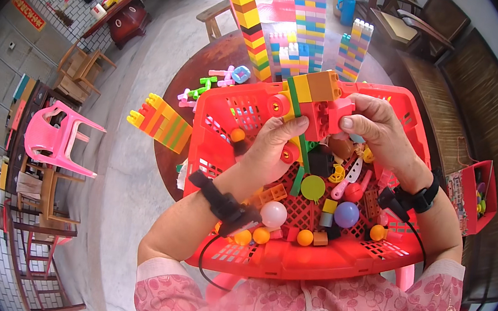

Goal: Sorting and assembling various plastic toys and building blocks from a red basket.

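My left hand (pixel 273 147) grips a toy vehicle of building blocks (pixel 300 99) above a red plastic basket (pixel 258 266). The vehicle has red wheels, a yellow and green base, and yellow, brown and red blocks on it. Between the thumb and fingers of my right hand (pixel 373 129) is a red block (pixel 341 113), held against the vehicle's red side; whether it is joined there I cannot tell. Below my hands the basket holds a purple ball (pixel 346 214), a white ball (pixel 273 214), several orange balls (pixel 305 237), a lime-green disc (pixel 313 188) and loose blocks.
Behind the basket, a round table (pixel 184 77) bears a yellow-red block tower (pixel 252 30), a tall pastel tower (pixel 309 23) and a shorter one (pixel 354 49). A striped block stack (pixel 160 122) is left of the basket. A pink plastic chair (pixel 62 135) stands farther left, a red box (pixel 474 197) at right.
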`<state>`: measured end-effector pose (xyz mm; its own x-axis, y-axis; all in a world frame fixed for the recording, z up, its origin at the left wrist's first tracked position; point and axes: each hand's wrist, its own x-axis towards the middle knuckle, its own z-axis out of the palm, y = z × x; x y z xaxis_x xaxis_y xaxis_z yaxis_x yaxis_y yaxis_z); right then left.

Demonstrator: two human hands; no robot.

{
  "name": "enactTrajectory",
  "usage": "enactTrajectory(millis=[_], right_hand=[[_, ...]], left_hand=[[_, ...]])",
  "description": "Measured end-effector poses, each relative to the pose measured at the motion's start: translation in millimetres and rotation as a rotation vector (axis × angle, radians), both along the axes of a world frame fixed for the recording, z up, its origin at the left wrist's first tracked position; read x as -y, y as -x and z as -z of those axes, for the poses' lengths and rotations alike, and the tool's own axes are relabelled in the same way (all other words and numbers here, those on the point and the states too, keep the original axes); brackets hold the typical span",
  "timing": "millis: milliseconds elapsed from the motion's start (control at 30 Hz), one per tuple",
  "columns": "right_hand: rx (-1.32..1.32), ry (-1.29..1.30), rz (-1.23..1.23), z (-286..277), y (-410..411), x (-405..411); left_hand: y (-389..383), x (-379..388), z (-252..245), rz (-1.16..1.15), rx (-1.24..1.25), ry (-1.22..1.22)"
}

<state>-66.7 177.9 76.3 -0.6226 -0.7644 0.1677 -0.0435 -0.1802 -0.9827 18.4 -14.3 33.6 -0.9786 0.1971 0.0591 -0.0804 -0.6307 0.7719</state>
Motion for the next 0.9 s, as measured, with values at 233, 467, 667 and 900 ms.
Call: enactTrajectory(millis=[233,467,667,900], right_hand=[[-0.053,-0.088,0.066,6.4,5.2,-0.5],[-0.082,0.037,0.158,7.8,1.7,4.0],[0.075,0.007,0.075,5.4,-0.5,5.7],[-0.287,-0.145,0.123,14.1,6.0,0.3]], left_hand=[[1.6,-4.1,-0.3,-0.174,0.032,-0.02],[4.4,-3.9,2.4,-0.191,0.082,-0.118],[3.3,-9.4,8.0,-0.151,0.077,0.004],[0.4,-10.8,-1.4,-0.147,0.145,-0.138]])
